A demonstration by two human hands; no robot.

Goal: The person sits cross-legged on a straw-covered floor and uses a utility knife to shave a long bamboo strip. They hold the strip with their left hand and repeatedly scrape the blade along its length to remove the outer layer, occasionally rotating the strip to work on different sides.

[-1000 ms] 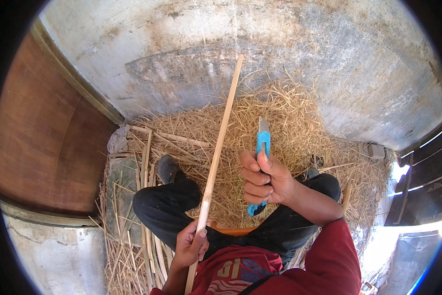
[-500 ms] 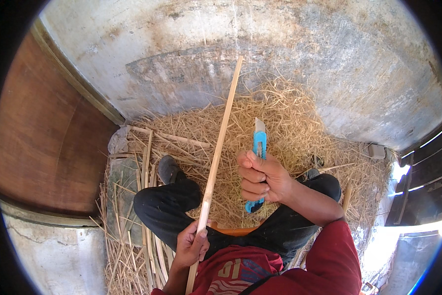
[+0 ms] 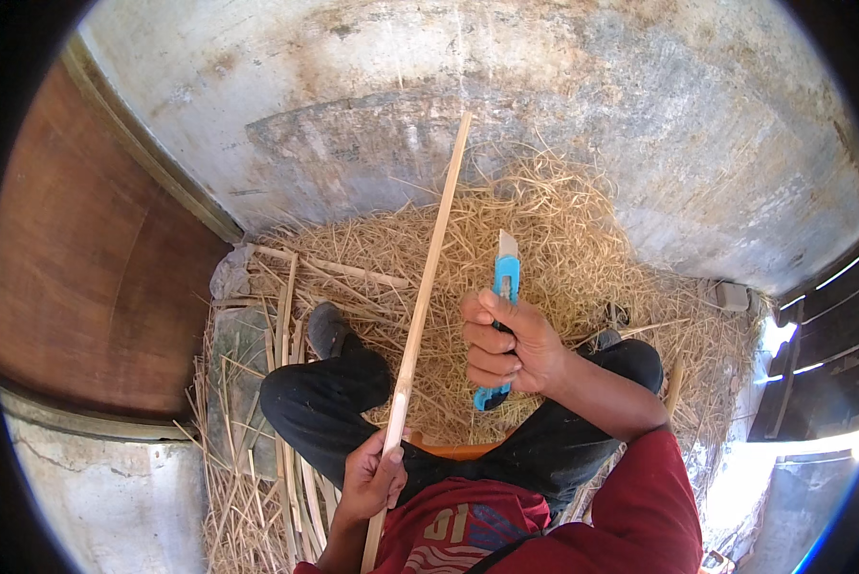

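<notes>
A long, pale wooden strip (image 3: 428, 277), perhaps bamboo, slants up from my lap toward the wall. My left hand (image 3: 372, 476) grips it near its lower end, thumb laid along it. My right hand (image 3: 514, 346) is wrapped around a blue utility knife (image 3: 507, 277), held upright to the right of the strip. The knife's blade is out and points away from me; it does not touch the strip. My palm and fingers hide the middle of the knife's handle.
Shavings (image 3: 554, 210) are heaped between my legs and against the stained wall (image 3: 563, 86). More long strips (image 3: 286, 383) lie by my left knee. A brown wooden panel (image 3: 95, 258) stands at left. A small block (image 3: 732, 295) lies at far right.
Both hands stay almost where they were. The knife has turned very slightly in my right hand, its blade tip shifting a little to the right.
</notes>
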